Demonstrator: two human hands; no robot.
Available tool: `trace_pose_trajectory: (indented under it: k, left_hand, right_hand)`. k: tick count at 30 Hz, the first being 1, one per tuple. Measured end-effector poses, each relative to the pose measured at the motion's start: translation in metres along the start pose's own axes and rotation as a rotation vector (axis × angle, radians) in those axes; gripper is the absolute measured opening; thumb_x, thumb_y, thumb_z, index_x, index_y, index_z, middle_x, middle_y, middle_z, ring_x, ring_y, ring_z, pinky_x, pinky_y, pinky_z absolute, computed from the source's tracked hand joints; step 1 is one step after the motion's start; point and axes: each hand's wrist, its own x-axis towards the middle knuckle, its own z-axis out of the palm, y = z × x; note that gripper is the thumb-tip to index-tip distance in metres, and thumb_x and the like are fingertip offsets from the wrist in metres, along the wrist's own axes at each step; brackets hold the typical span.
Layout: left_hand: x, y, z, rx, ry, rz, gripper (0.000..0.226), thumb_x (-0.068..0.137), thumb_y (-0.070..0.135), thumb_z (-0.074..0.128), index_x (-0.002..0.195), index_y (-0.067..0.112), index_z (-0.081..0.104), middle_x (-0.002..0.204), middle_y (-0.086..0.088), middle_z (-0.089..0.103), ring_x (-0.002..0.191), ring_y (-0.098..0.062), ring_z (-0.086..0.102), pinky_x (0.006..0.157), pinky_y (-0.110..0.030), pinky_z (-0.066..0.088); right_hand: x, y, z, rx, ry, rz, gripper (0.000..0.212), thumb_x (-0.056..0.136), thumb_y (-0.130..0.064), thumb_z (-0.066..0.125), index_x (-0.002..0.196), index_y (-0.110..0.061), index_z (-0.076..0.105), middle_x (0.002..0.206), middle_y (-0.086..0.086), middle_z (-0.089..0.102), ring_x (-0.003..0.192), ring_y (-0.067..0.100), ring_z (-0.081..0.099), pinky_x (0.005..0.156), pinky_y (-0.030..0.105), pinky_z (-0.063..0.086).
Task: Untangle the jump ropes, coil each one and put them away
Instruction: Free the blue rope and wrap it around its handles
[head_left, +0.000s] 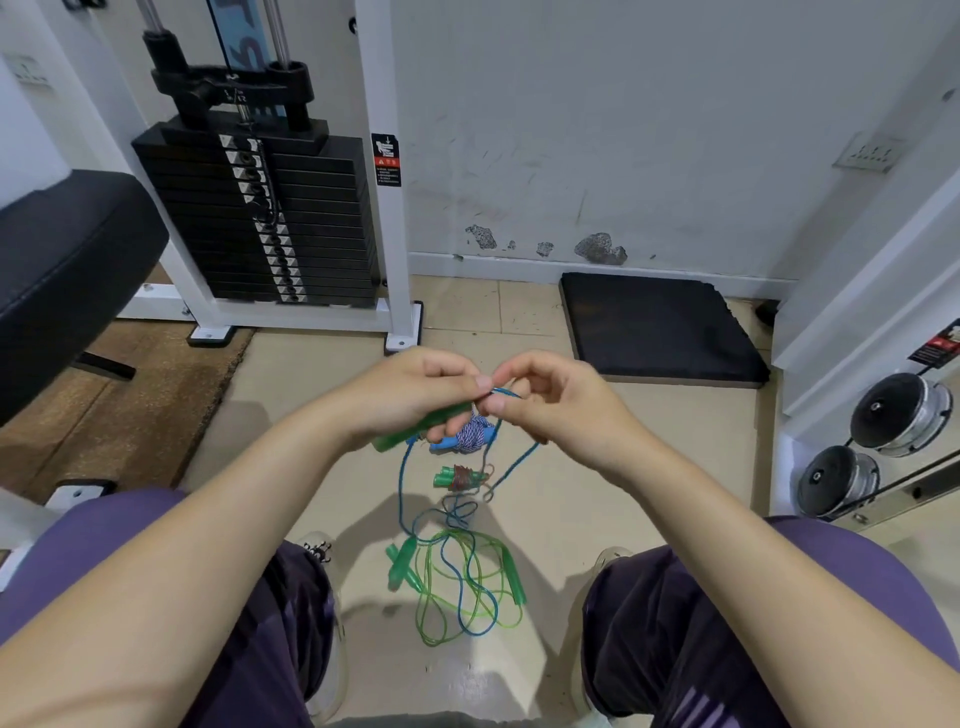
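The blue rope (402, 483) runs from between both hands down to the floor below them, one strand dropping under the left hand (415, 395) and another looping out under the right hand (550, 400) before both meet the heap between the person's feet. The left hand curls round a green handle (415, 428) whose long axis lies aslant, its free end pointing down and toward the person's left, its rope end tucked up under the fingers. The right hand pinches the blue cord between thumb and forefinger, right against the left hand's fingertips, the other fingers loosely bent.

Just beneath the hands, on the floor, lies a coiled blue-and-white rope (475, 434) with a blue handle, and nearer the person a small wound bundle with green handles (460, 478). Both look done, so the task seems partly along. What is left is the loose tangle (462, 587) farther down, where the blue cord crosses a pale green rope in open loops with three green handles lying among them. Judging by that, the blue rope is not yet freed or coiled, the green one is untouched, and nothing appears stowed.

Beyond the hands stands a weight stack (260, 218) in a white frame, with a black mat (660, 327) ahead of the right hand and a padded bench (62, 260) off past the left.
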Motion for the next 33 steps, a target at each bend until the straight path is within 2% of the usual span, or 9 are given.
trace_pose_trajectory:
  k: [3,7,11,15,19,22,25,29,33]
  left_hand:
    - [-0.002,0.005,-0.009,0.019,0.058,-0.007,0.026,0.097,0.023,0.055,0.085,0.004,0.067,0.057,-0.009,0.053,0.047,-0.016,0.044,0.052,-0.021,0.041]
    - [-0.004,0.007,-0.024,0.027,0.217,0.022,0.029,0.099,0.023,0.054,0.082,0.002,0.065,0.055,-0.009,0.052,0.045,-0.016,0.042,0.052,-0.023,0.039]
    - [0.0,-0.001,-0.014,0.011,0.151,0.019,0.025,0.097,0.021,0.057,0.082,0.005,0.067,0.053,-0.007,0.052,0.044,-0.017,0.041,0.053,-0.028,0.037]
    - [0.002,-0.002,-0.002,0.052,0.057,-0.003,0.024,0.097,0.025,0.058,0.084,0.008,0.068,0.057,-0.007,0.056,0.047,-0.017,0.044,0.053,-0.028,0.038]
    - [0.001,0.002,-0.012,0.048,0.119,-0.001,0.028,0.095,0.028,0.059,0.083,0.005,0.069,0.058,-0.008,0.056,0.05,-0.019,0.045,0.055,-0.024,0.042]
    - [0.0,0.001,-0.02,0.03,0.176,0.005,0.029,0.094,0.03,0.06,0.085,0.004,0.069,0.058,-0.007,0.056,0.05,-0.019,0.044,0.056,-0.025,0.042]
    - [0.0,-0.001,-0.017,0.03,0.155,0.002,0.029,0.096,0.029,0.058,0.086,0.003,0.068,0.056,-0.006,0.054,0.046,-0.015,0.043,0.059,-0.031,0.041]
    - [-0.001,0.0,0.0,0.039,0.038,-0.01,0.025,0.095,0.027,0.058,0.083,0.007,0.068,0.058,-0.007,0.055,0.046,-0.015,0.045,0.053,-0.027,0.041]
    - [-0.002,0.004,-0.002,0.047,0.027,-0.026,0.029,0.089,0.035,0.06,0.085,0.009,0.071,0.058,-0.007,0.058,0.053,-0.018,0.051,0.065,-0.031,0.043]
  right_hand:
    - [0.001,-0.005,-0.006,-0.035,0.158,-0.032,0.012,0.088,-0.007,0.068,0.08,-0.015,0.063,0.058,-0.002,0.045,0.047,0.004,0.036,0.048,0.014,0.03]
    - [0.002,-0.009,-0.024,0.109,0.394,-0.051,0.009,0.093,-0.007,0.059,0.087,-0.012,0.054,0.059,0.004,0.048,0.047,0.013,0.039,0.047,0.023,0.032]
    - [0.002,-0.002,-0.011,0.078,0.174,-0.035,0.016,0.088,-0.007,0.068,0.097,-0.014,0.058,0.069,0.011,0.057,0.049,0.015,0.049,0.052,0.023,0.041]
    - [0.002,0.004,0.005,-0.057,0.05,-0.033,0.012,0.086,-0.006,0.07,0.088,-0.016,0.063,0.067,0.006,0.05,0.049,0.004,0.04,0.05,0.015,0.035]
    - [0.004,0.0,-0.005,-0.034,0.301,-0.071,0.017,0.093,-0.006,0.059,0.083,-0.019,0.059,0.059,-0.003,0.045,0.05,0.008,0.037,0.049,0.019,0.032]
    - [0.004,-0.007,-0.017,0.102,0.477,-0.044,0.014,0.093,-0.002,0.052,0.085,-0.013,0.053,0.061,0.003,0.051,0.048,0.015,0.042,0.048,0.02,0.037]
    - [0.004,-0.004,-0.013,0.128,0.344,-0.013,0.014,0.089,0.0,0.059,0.088,-0.013,0.056,0.066,0.007,0.057,0.051,0.019,0.048,0.052,0.024,0.042]
    - [0.001,0.006,0.002,0.0,0.059,-0.035,0.015,0.086,-0.006,0.071,0.092,-0.018,0.063,0.072,0.009,0.056,0.057,0.016,0.047,0.056,0.023,0.04]
    - [0.003,0.004,0.0,-0.095,0.159,-0.086,0.016,0.09,-0.007,0.065,0.082,-0.02,0.062,0.065,0.002,0.047,0.057,0.007,0.039,0.056,0.019,0.034]
